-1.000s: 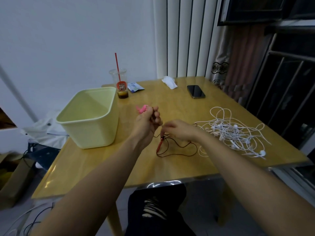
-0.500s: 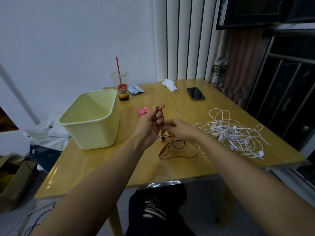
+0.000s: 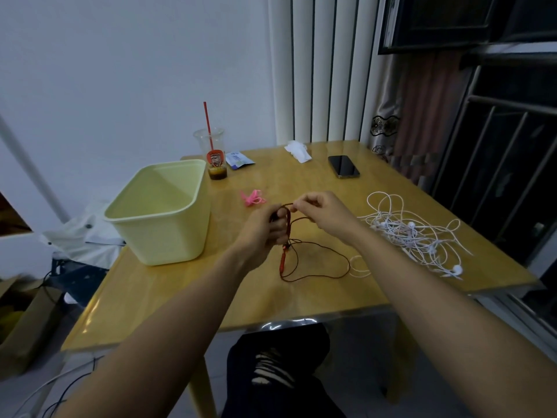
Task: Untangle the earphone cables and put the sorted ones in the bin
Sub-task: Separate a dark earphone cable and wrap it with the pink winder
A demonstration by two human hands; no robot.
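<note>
One dark red earphone cable (image 3: 283,260) hangs from left hand (image 3: 263,233), fingers curled round its loops; right hand (image 3: 327,212) pinches a strand beside them. Bin (image 3: 159,224) left of fingers, white tangle (image 3: 413,233) right

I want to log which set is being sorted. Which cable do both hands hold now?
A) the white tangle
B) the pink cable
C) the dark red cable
C: the left hand and the right hand both pinch the dark red cable; the white tangle and pink cable lie untouched.
</note>
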